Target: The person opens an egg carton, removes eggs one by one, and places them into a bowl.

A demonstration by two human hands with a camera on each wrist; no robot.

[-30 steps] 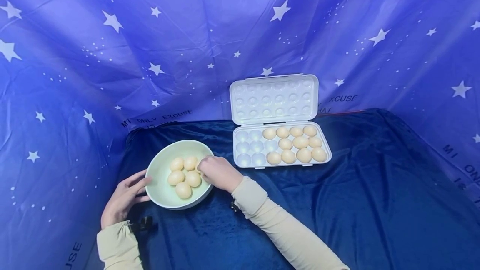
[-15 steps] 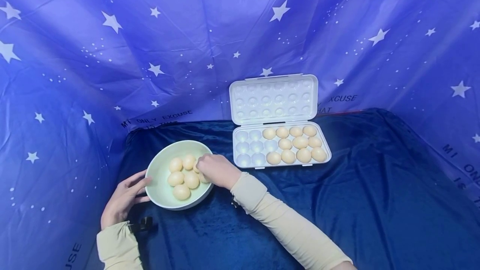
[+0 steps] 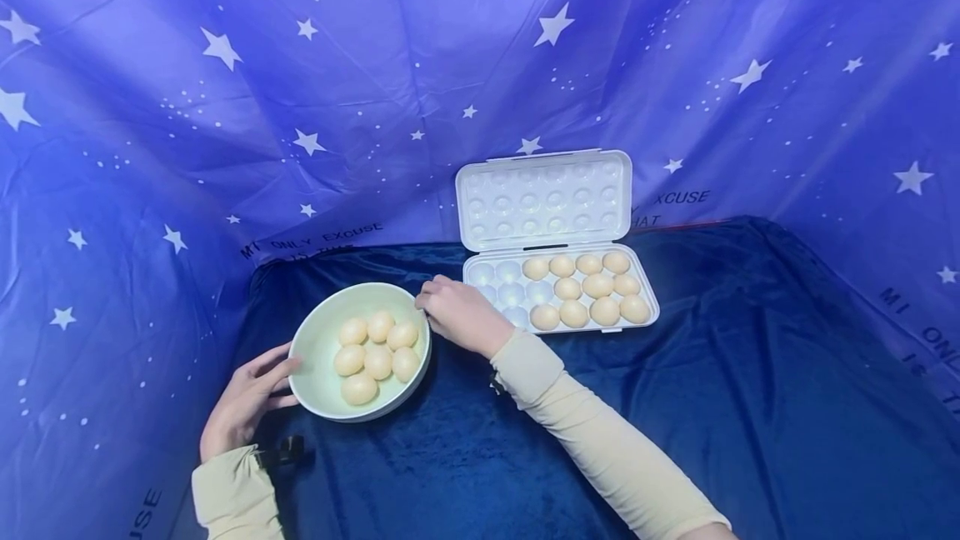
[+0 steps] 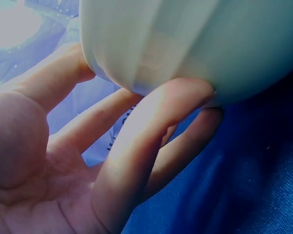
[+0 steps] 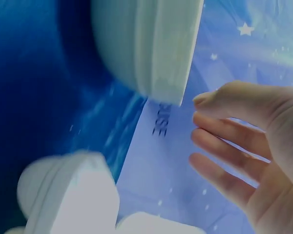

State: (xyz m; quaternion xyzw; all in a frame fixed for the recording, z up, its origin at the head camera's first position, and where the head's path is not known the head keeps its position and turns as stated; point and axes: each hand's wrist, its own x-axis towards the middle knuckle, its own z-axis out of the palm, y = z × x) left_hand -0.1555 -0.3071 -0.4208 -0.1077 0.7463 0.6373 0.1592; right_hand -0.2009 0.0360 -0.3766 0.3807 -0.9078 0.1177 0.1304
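Pale green bowl (image 3: 318, 340) sits left of centre on the dark blue cloth (image 3: 600, 407), with seven eggs (image 3: 378, 362) bunched in the bottom. Biggest change on my feed vs half a second ago: the right hand (image 3: 465, 313) has pulled back to just past the bowl's right rim, so I can fully see the two eggs it was partly covering. The carton (image 3: 512, 294) over to the right looks the same, eleven in it. Bowl's mouth faces up; the egg nearest the person has its long axis roughly left to right, while the nearer one on the right side runs more front to back. Carton lies lengthwise left to right, lid (image 3: 543, 198) standing up behind. Hands: the right one is released, fingers loosely bent around nothing, and its wrist cam shows me a gap to the bowl. The left hand (image 3: 243, 398) is grasping the bowl's left side, thumb at the rim, fingers spread against the outer wall.
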